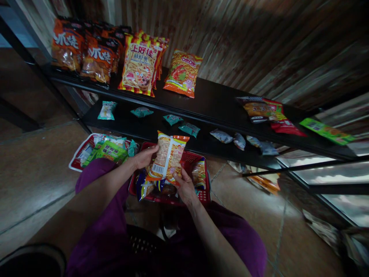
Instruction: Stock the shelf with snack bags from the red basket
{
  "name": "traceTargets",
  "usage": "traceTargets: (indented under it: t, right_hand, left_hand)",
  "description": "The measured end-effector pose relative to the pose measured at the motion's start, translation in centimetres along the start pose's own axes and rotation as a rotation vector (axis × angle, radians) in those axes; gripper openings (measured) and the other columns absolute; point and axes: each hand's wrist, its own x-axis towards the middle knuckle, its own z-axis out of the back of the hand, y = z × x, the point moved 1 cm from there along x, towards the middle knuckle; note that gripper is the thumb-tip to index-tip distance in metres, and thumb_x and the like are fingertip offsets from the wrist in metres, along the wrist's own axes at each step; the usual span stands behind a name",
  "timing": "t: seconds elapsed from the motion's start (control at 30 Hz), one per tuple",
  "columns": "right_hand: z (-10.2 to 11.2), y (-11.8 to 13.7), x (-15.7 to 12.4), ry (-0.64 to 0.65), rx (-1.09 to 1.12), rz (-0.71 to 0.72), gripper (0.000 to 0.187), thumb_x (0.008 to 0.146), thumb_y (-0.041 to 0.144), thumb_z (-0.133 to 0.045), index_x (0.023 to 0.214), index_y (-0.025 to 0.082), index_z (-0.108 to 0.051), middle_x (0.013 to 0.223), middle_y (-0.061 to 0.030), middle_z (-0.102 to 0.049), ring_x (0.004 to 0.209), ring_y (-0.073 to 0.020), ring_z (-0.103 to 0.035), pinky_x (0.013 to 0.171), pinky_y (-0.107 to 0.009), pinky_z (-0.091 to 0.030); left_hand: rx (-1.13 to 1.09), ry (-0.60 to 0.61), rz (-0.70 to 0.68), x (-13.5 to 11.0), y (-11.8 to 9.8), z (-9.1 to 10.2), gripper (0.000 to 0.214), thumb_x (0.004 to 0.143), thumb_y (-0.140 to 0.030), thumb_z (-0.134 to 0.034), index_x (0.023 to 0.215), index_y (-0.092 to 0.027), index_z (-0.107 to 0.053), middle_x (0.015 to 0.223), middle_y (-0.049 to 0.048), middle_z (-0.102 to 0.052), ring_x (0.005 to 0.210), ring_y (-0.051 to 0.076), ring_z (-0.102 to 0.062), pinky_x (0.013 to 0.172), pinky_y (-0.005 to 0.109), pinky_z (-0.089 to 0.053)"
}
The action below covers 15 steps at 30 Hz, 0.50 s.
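Observation:
Between my two hands is an orange and yellow snack bag (168, 156), its printed back with a barcode facing me. My left hand (146, 156) grips its left edge, fingers partly hidden behind it. At the lower right corner my right hand (185, 185) pinches the bag. Below it stands a red basket (205, 197) holding several snack bags, among them a blue and yellow one (143, 187) and another at its right end (198, 175). A similar orange snack bag (183, 73) leans upright on the upper shelf.
A black shelf unit (215, 98) stands ahead. Its upper board bears orange-black bags (69, 46), prawn cracker bags (141, 65) and a green packet (327, 130). Small teal packets (173, 119) lie on the lower board. A second basket (75, 161) sits at left; orange packaging (263, 181) lies under the shelf.

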Motion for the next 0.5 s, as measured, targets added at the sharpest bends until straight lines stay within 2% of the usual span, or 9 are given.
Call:
traceTargets:
  t: [0.1,0.27,0.37,0.5]
  right_hand:
    - [0.1,0.0,0.2,-0.003,0.012,0.024,0.048,0.059,0.026,-0.081,0.105,0.026,-0.066,0.093,0.0011,-0.074,0.077,-0.0177,-0.068,0.073,-0.033,-0.056]
    - [0.3,0.2,0.6,-0.032,0.058,0.101,0.047,0.062,0.025,-0.079,0.106,0.028,-0.064,0.096,0.0019,-0.073,0.082,-0.0168,-0.067,0.076,-0.033,-0.055]
    - [0.5,0.3,0.8,-0.045,0.073,0.108,0.047,0.062,0.024,-0.079,0.107,0.028,-0.064,0.095,0.0031,-0.073,0.081,-0.015,-0.067,0.077,-0.031,-0.055]
    - [0.6,0.4,0.9,-0.024,0.072,0.118,0.047,0.063,0.023,-0.079,0.107,0.028,-0.064,0.097,0.0035,-0.073,0.083,-0.0148,-0.067,0.076,-0.03,-0.055]
  left_hand:
    - [-0.016,0.013,-0.051,-0.4,-0.1,-0.7,0.047,0.073,-0.036,-0.073,0.115,-0.019,-0.06,0.112,0.0088,-0.066,0.1,0.023,-0.062,0.09,0.036,-0.044]
    - [0.005,0.008,0.027,-1.1,0.5,-1.8,0.072,0.067,-0.02,-0.078,0.131,-0.024,-0.047,0.123,0.0093,-0.061,0.108,0.024,-0.06,0.097,0.04,-0.041]
    - [0.028,0.006,0.064,-1.1,1.3,-1.9,0.081,0.066,-0.02,-0.079,0.136,-0.027,-0.04,0.123,0.0085,-0.061,0.105,0.024,-0.062,0.097,0.042,-0.043]
    - [0.05,-0.007,0.039,-0.7,2.1,-1.6,0.079,0.068,-0.022,-0.078,0.137,-0.029,-0.039,0.123,0.0085,-0.06,0.101,0.024,-0.064,0.093,0.044,-0.047]
